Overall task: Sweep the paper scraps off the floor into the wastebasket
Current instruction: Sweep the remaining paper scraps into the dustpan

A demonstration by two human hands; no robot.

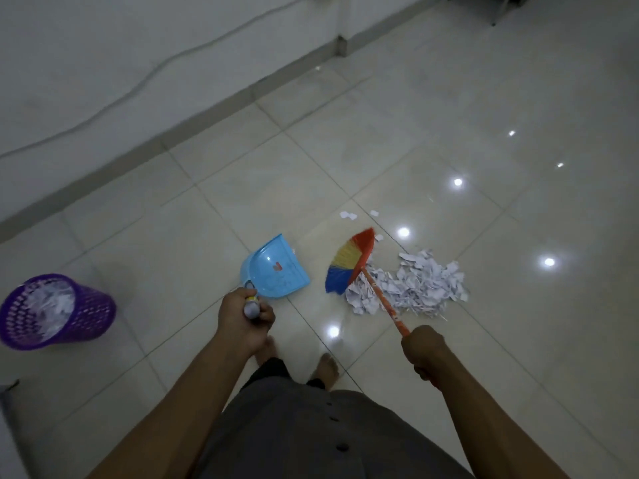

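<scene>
The floor (449,115) was of large, glossy tiles in pale beige, with thin dark joints. Several round spots of lamp light (457,181) were reflected on it at the right side. A plain white wall (103,36) stood at the upper left, with a grey skirting (207,121) along its foot and a thin cable (138,85) running across it. The room was rather dim.

Wastebasket (57,312) far left; dustpan (276,267) left of broom (351,266); scraps (415,288) right.
</scene>
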